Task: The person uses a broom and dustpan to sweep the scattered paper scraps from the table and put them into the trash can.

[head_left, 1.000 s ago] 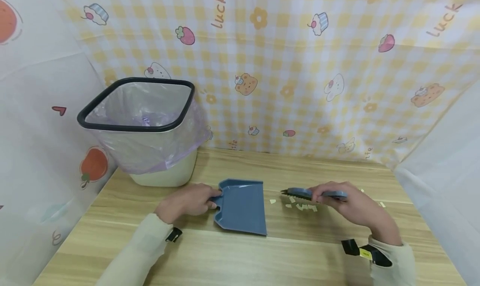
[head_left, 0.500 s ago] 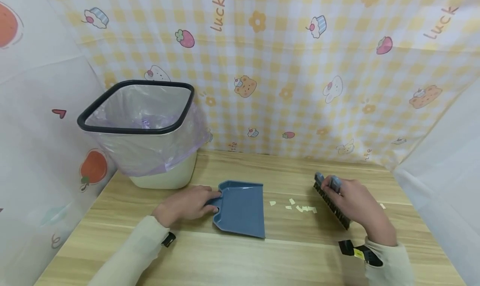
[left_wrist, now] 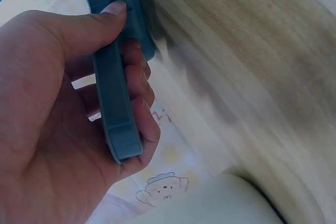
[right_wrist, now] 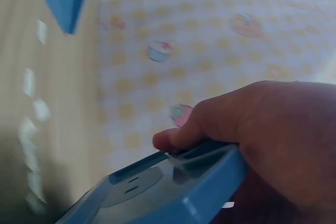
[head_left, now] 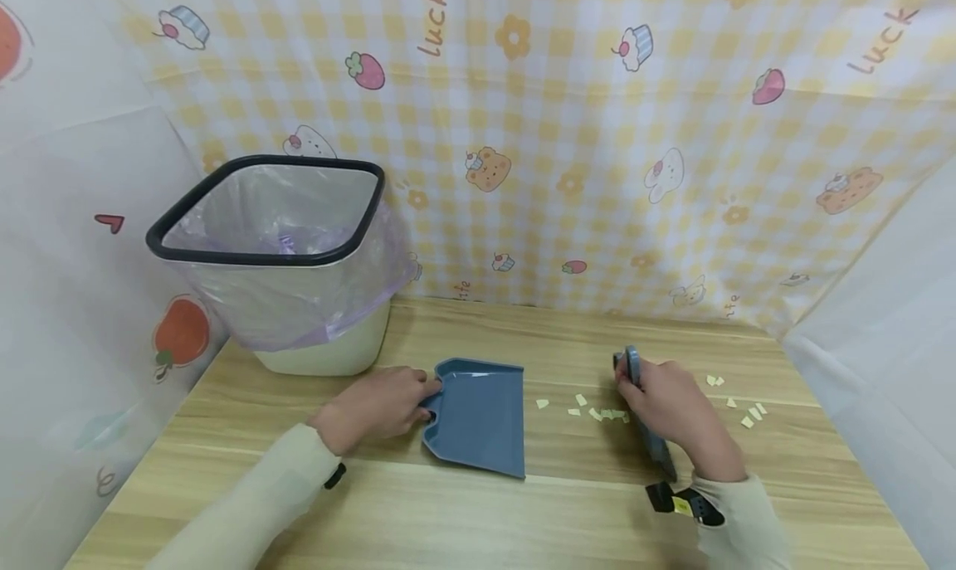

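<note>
My left hand (head_left: 384,402) grips the handle of a blue dustpan (head_left: 480,421) that lies on the table, its wide lip facing right. In the left wrist view, the fingers curl round the dustpan handle (left_wrist: 116,103) and the thumb presses on top. My right hand (head_left: 672,404) holds a blue hand brush (head_left: 654,447) by its handle, to the right of the dustpan. Small pale yellow paper scraps (head_left: 595,414) lie between the dustpan and the brush. More scraps (head_left: 747,422) are scattered to the right of my right hand. The brush's bristles are mostly hidden in the head view.
A cream trash bin (head_left: 321,358) with a black rim (head_left: 261,259) and a clear purplish liner (head_left: 299,304) stands at the back left. Behind the wooden table (head_left: 463,520) hangs a yellow checked cloth (head_left: 568,138); white cloths flank both sides.
The brush has swung from lying crosswise over the scraps to pointing toward me, first moving right, then slightly back left. Scraps on the right are now uncovered. The dustpan has barely shifted.
</note>
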{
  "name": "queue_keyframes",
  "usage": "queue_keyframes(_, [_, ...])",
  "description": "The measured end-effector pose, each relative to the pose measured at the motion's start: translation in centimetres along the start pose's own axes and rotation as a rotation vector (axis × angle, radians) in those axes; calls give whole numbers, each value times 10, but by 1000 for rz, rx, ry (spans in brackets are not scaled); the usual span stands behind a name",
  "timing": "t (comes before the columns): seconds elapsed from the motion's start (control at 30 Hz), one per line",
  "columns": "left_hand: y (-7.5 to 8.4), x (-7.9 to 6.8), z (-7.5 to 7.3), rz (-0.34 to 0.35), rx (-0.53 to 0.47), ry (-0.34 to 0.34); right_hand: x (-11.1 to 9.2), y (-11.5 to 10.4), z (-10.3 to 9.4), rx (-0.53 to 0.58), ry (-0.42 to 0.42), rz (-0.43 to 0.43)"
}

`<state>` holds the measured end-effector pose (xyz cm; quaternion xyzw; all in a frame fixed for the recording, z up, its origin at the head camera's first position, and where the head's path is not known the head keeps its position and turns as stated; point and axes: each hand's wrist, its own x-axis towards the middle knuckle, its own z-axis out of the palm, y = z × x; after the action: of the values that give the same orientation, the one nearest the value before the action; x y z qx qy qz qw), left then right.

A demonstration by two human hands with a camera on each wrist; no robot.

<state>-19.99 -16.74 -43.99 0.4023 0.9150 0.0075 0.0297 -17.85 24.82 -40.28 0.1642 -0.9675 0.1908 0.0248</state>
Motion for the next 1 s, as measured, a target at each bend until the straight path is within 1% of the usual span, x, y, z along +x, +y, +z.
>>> queue_keyframes(0.17, [0, 1, -1, 22, 42, 4, 9, -12, 18, 84, -18, -31])
queue_keyframes(0.27, [0, 1, -2, 17, 39, -4, 11, -21, 26, 129, -7, -62])
queue_keyframes(0.4, [0, 1, -3, 7, 22, -12, 14, -33, 36, 159, 14, -93])
queue_keyframes(0.5, [0, 1, -3, 13, 33, -11, 15, -42, 42, 179, 25, -105])
queue_keyframes(0.77, [-1, 2, -4, -1, 23, -23, 16, -60, 52, 278, 30, -148])
queue_keyframes(0.9, [0, 3, -5, -15, 6, -38, 14, -66, 53, 342, 41, -172])
queue_keyframes(1.0, [0, 3, -5, -20, -4, -43, 13, -70, 51, 403, 65, -179])
